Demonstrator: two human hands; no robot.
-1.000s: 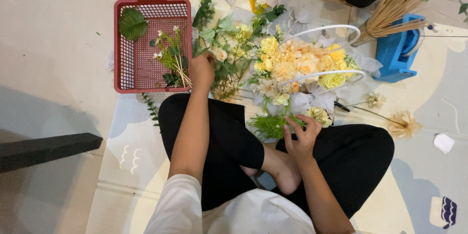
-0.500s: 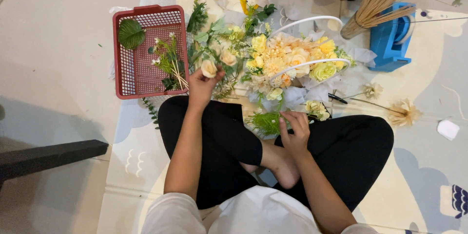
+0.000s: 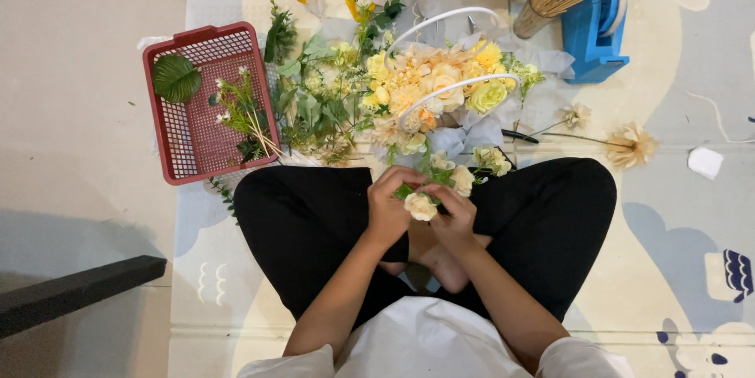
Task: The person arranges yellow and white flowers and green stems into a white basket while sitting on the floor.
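Sitting cross-legged on the mat [image 3: 692, 268], both hands meet over my lap. My left hand [image 3: 388, 206] and right hand [image 3: 454, 213] are each pinching the same small cream flower [image 3: 421, 206], fingers curled in tight around it, with green leaves poking out just above. Right in front of my knees is the flower basket [image 3: 440, 87], white handles, packed with yellow and peach blooms. The red crate [image 3: 206, 103] sits to the left with a big leaf inside, the blue tape dispenser [image 3: 595, 25] off to the right.
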